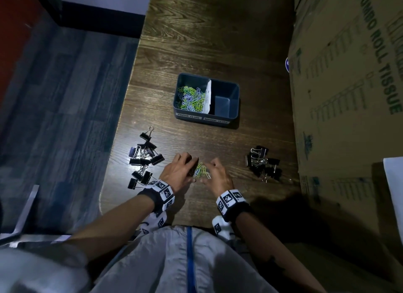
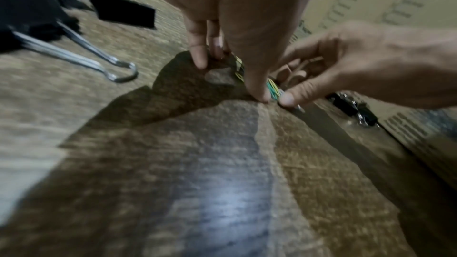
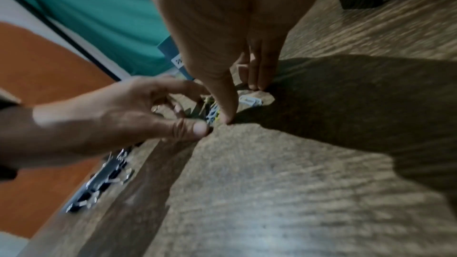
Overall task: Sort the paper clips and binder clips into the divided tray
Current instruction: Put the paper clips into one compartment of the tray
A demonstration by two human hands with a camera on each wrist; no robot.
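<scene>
On a dark wood-grain table [image 1: 218, 42] both hands meet over a small heap of coloured paper clips [image 1: 201, 170] near the front edge. The left hand [image 1: 177, 169] is cupped at the heap's left side, its fingers bent down with the tips on the tabletop and its thumb pressed against the clips; the right hand [image 1: 216, 172] mirrors it from the right, thumb and curled fingers closing in on the same heap. The two thumbs nearly touch in the wrist views, with green, yellow and pale clips bunched between them, though blur makes it hard to say whether either hand has actually lifted any clip or only rakes them together. One pale clip [image 3: 251, 101] lies loose just beside the right fingers. Farther back stands the divided tray [image 1: 234, 90], a dark blue box with a white divider: its left compartment holds a mass of green and lilac paper clips, its right compartment shows only its floor. Black binder clips lie in two groups, one left of the hands [image 1: 144, 157] and one to the right [image 1: 263, 164], the latter near a large cardboard box [image 1: 349, 85] printed "JUMBO ROLL TISSUE".
</scene>
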